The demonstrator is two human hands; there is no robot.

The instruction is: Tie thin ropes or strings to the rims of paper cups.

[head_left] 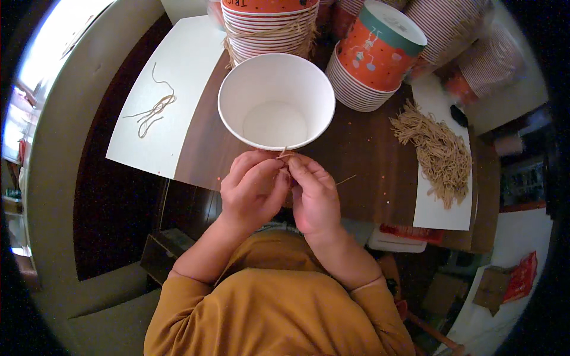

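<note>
A large white-lined paper bucket (234,101) stands on the brown table, its open mouth facing me. Right at its near rim my two hands meet. My left hand (252,184) is closed, fingertips pinched on a thin piece of tan twine (285,156). My right hand (314,193) pinches the same twine between thumb and forefinger. One loose end of twine pokes out to the right of that hand. The twine's path between the fingers and against the bucket is mostly hidden.
Behind the bucket rises a stack of orange-patterned buckets (270,29) draped with twine. Another stack (371,56), topped by an upside-down bucket, stands right of it. Loose twine (157,110) lies on a white sheet at left. A thick twine bundle (439,157) rests at right.
</note>
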